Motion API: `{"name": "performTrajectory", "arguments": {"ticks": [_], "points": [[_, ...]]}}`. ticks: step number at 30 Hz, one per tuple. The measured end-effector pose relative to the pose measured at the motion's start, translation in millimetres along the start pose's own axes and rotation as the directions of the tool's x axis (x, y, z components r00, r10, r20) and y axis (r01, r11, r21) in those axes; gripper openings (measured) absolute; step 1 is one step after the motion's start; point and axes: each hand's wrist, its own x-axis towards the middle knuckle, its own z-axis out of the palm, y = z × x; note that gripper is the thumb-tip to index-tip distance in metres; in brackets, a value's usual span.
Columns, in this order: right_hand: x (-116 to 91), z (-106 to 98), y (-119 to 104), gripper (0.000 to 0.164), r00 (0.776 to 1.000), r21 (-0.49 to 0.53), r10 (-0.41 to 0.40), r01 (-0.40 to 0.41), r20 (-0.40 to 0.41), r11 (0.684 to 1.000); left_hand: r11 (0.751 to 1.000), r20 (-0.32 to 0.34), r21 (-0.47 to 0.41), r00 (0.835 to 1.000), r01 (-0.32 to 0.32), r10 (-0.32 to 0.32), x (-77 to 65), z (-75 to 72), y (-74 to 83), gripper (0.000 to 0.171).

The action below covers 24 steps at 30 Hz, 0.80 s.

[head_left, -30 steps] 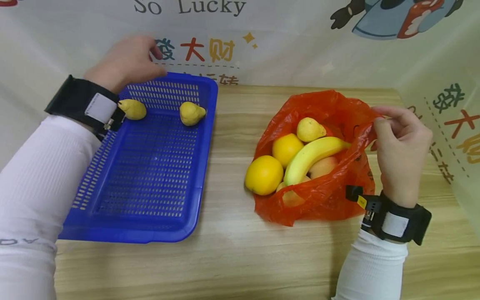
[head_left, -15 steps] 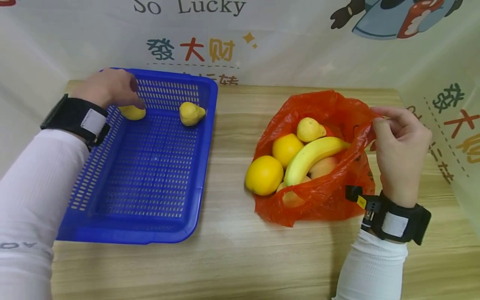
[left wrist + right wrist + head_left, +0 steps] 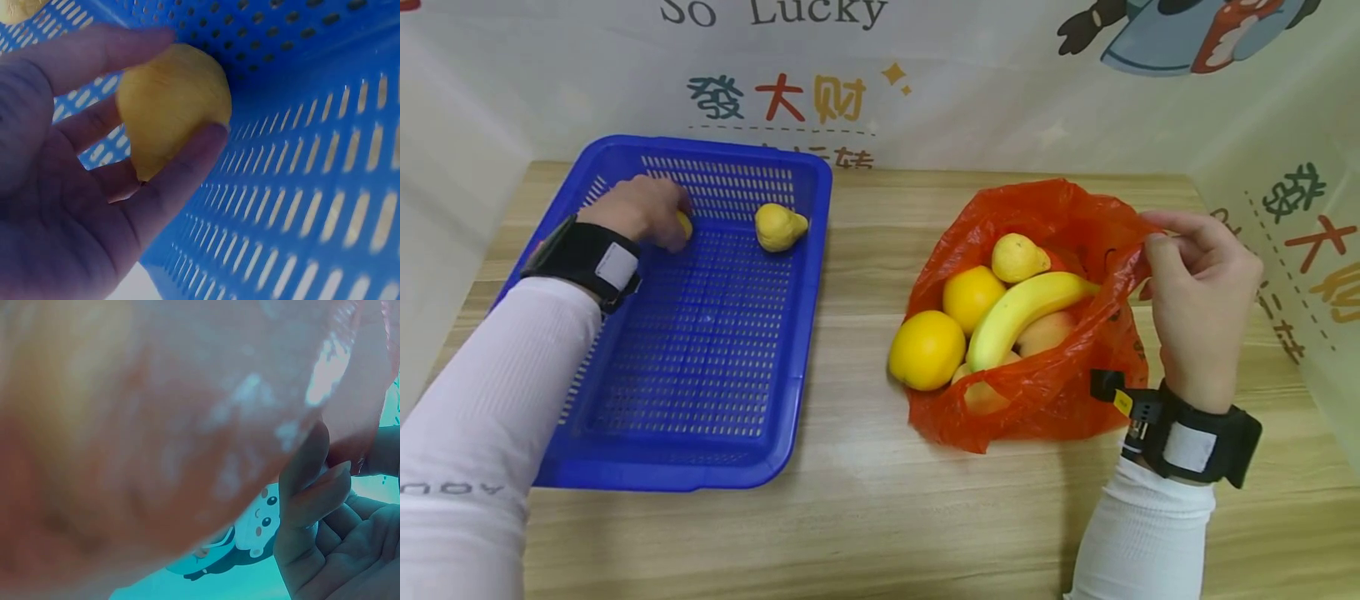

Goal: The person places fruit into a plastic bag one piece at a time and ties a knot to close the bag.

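Note:
In the blue basket's far left corner, my left hand [image 3: 643, 212] has its thumb and fingers curled round a yellow pear [image 3: 172, 103]. From the head view most of that pear is covered by the hand. A second pear [image 3: 779, 227] lies against the basket's right wall. My right hand [image 3: 1206, 292] pinches the rim of a red plastic bag [image 3: 1067, 408] between thumb and fingers, and the bag's mouth gapes. Inside it are a banana [image 3: 1026, 312], a pear [image 3: 1019, 258], an orange [image 3: 973, 298] and peach-coloured fruit [image 3: 1047, 333]. Another orange [image 3: 927, 350] sits at the bag's left edge.
The blue basket [image 3: 801, 333] with slotted walls stands on the left of a wooden table [image 3: 865, 500]. Bare wood lies between basket and bag. A printed cloth [image 3: 962, 117] hangs behind the table and along its sides.
My left hand has come down from above the basket's far rim to the left pear and now holds it. The right hand keeps its pinch on the bag.

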Motion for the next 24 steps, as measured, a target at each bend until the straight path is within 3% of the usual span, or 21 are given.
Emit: {"name": "performTrajectory", "arguments": {"ticks": [7, 11, 15, 24], "points": [[0, 1, 0, 0.023, 1.0, 0.034, -0.008, 0.008, -0.004, 0.999, 0.999, -0.015, 0.036, 1.0, -0.024, 0.025, -1.0, 2.2, -2.9, 0.057], [1, 1, 0, 0.023, 1.0, 0.04, -0.005, 0.005, -0.005, 0.999, 1.0, -0.001, -0.006, 1.0, -0.019, 0.019, -3.6, 0.1, -5.8, 0.06], [0, 1, 0, 0.023, 1.0, 0.052, -0.006, 0.006, -0.003, 0.999, 0.999, -0.033, -0.022, 0.999, -0.032, 0.031, -5.6, -2.9, -7.1, 0.06], [0, 0, 0, 0.023, 1.0, 0.041, -0.005, 0.006, -0.016, 0.999, 0.997, -0.116, -0.005, 0.99, -0.08, 0.079, -11.8, -25.2, -1.7, 0.067]]}}
